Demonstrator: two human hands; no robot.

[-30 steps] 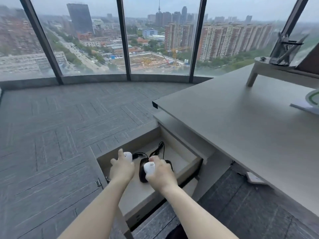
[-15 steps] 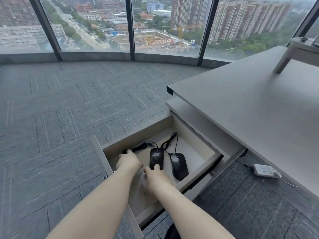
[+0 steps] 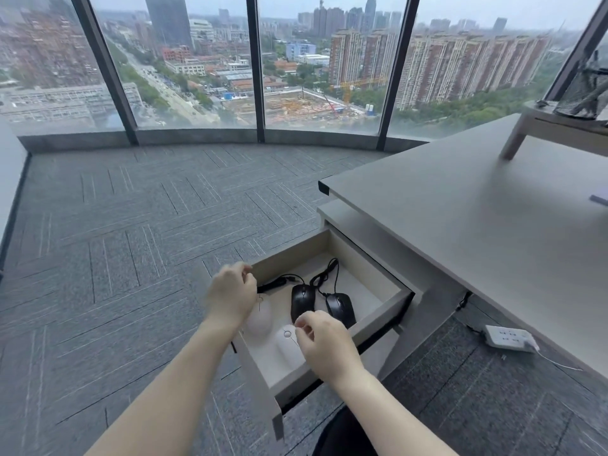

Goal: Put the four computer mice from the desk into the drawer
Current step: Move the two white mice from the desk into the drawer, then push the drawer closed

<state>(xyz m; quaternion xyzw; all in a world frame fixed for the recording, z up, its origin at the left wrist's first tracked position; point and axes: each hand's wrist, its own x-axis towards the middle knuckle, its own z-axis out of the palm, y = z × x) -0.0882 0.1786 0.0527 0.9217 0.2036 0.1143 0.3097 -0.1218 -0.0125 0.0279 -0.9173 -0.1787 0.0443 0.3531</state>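
Observation:
The open drawer (image 3: 381, 311) under the desk (image 3: 493, 225) holds two black wired mice, one (image 3: 302, 301) in the middle and one (image 3: 340, 309) to its right, with their cables coiled behind. Two white mice lie in front: one (image 3: 260, 319) at the left, one (image 3: 289, 345) nearer me. My left hand (image 3: 232, 294) hovers over the drawer's left edge, above the left white mouse, fingers loosely curled and holding nothing. My right hand (image 3: 325, 343) hangs just above the nearer white mouse, fingers apart and empty.
A white power strip (image 3: 508, 339) with its cable lies on the grey carpet under the desk. A small riser (image 3: 559, 126) with a mesh pen holder (image 3: 585, 90) stands at the desk's far right. Floor-to-ceiling windows (image 3: 197, 77) bound the carpet behind.
Both hands set the white mice down in the drawer, let go and lifted off them. The camera tilted up a little.

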